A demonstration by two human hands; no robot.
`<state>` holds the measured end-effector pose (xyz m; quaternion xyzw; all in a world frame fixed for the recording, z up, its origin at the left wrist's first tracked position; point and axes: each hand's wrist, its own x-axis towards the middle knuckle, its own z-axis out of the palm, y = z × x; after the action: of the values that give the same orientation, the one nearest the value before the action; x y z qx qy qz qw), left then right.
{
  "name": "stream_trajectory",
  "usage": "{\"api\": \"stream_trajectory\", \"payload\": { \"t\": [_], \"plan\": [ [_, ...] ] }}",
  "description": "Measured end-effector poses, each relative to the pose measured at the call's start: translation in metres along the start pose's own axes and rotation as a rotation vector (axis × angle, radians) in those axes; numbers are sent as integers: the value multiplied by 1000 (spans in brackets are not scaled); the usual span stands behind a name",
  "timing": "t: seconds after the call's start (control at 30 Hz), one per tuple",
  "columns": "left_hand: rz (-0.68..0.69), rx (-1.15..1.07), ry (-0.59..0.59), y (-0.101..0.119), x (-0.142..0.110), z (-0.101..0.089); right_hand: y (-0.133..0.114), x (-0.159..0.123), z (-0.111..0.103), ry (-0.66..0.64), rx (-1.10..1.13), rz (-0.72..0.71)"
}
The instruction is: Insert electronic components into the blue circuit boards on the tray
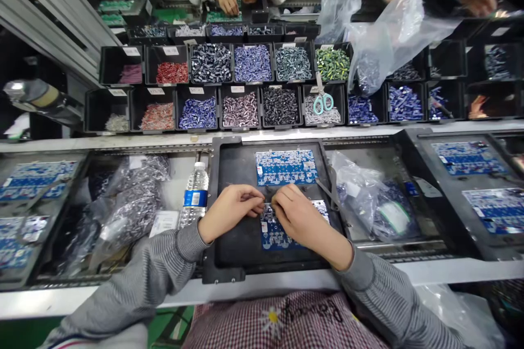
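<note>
A black carrier tray (233,251) lies in front of me with two blue circuit boards on it. The far board (286,167) is bare to view. My hands cover much of the near board (272,235). My left hand (231,209) rests on the tray with its fingers pinched together at the near board's upper left edge. My right hand (301,217) lies over that board, fingers curled and meeting the left fingertips. Whatever they pinch is too small to make out.
Two rows of black bins (241,109) with coloured components stand behind the tray, scissors (323,101) lying on one. A water bottle (194,194) and component bags (131,202) lie left; another bag (374,202) right. Further board trays (475,185) flank both sides. Other people work opposite.
</note>
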<state>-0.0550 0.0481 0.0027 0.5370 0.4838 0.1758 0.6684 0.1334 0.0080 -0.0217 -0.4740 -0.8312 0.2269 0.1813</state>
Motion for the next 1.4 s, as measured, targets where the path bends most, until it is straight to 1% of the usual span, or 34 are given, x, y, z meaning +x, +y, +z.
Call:
{"api": "stream_trajectory", "payload": {
  "t": [0.07, 0.13, 0.2, 0.27, 0.33, 0.4, 0.43, 0.47, 0.5, 0.57, 0.6, 0.63, 0.67, 0.7, 0.73, 0.77, 0.8, 0.83, 0.87, 0.9, 0.93, 0.97, 1.03, 1.1, 1.17, 1.2, 1.27, 1.33, 1.37, 1.4],
  "plan": [
    [12, 24, -4, 0, 1, 0, 1, -1, -2, 21, 74, -16],
    [2, -14, -41, 1, 2, 0, -1, 0, -8, 107, 185, -17],
    [-30, -138, -103, 4, 2, 1, -6, 3, -19, 197, 266, -15],
    [-53, -270, -136, 9, 1, 3, -11, 12, -32, 216, 289, -24],
    [-23, -298, -105, 16, 4, 1, -11, 27, -46, 206, 284, -31],
    [76, -188, -18, 24, 11, -9, -3, 48, -56, 241, 247, -16],
    [146, -87, 60, 29, 16, -20, 4, 60, -59, 262, 213, -13],
    [223, 36, 171, 34, 23, -35, 14, 71, -59, 261, 171, -13],
    [300, 175, 314, 40, 30, -53, 24, 83, -58, 232, 120, -33],
    [421, 466, 675, 48, 47, -100, 44, 100, -50, 124, 40, -62],
    [442, 591, 851, 51, 54, -126, 53, 106, -46, 83, 15, -68],
    [427, 691, 981, 52, 61, -151, 60, 110, -41, 54, 0, -72],
    [393, 749, 1076, 51, 66, -175, 64, 112, -37, 41, -7, -74],
    [364, 792, 1138, 50, 71, -196, 67, 113, -33, 38, -7, -77],
    [328, 813, 1173, 47, 74, -213, 69, 113, -31, 40, 0, -82],
    [291, 820, 1178, 43, 76, -226, 69, 112, -30, 44, 9, -86],
    [258, 821, 1164, 39, 78, -234, 69, 111, -29, 47, 19, -90],
    [228, 817, 1139, 34, 80, -238, 69, 110, -29, 48, 26, -92],
    [202, 812, 1117, 31, 81, -238, 69, 110, -28, 48, 30, -92],
    [196, 813, 1090, 28, 82, -235, 69, 110, -28, 48, 32, -90],
    [221, 809, 1087, 27, 83, -229, 70, 110, -28, 49, 31, -88],
    [276, 805, 1093, 26, 85, -221, 71, 110, -27, 49, 28, -87],
    [441, 814, 1081, 30, 89, -203, 74, 110, -25, 47, 11, -99],
    [577, 862, 992, 40, 97, -187, 75, 110, -24, 43, -25, -135],
    [601, 913, 907, 55, 108, -180, 74, 108, -27, 30, -75, -178],
    [586, 921, 907, 65, 114, -181, 71, 107, -31, 26, -96, -193],
    [518, 901, 983, 87, 127, -194, 63, 100, -43, 67, -101, -197],
    [404, 884, 1066, 109, 139, -213, 54, 86, -59, 186, -56, -159],
    [361, 885, 1068, 118, 143, -222, 50, 76, -68, 250, -26, -132],
    [353, 898, 1043, 125, 146, -230, 48, 65, -74, 310, -3, -83]
  ]
}}
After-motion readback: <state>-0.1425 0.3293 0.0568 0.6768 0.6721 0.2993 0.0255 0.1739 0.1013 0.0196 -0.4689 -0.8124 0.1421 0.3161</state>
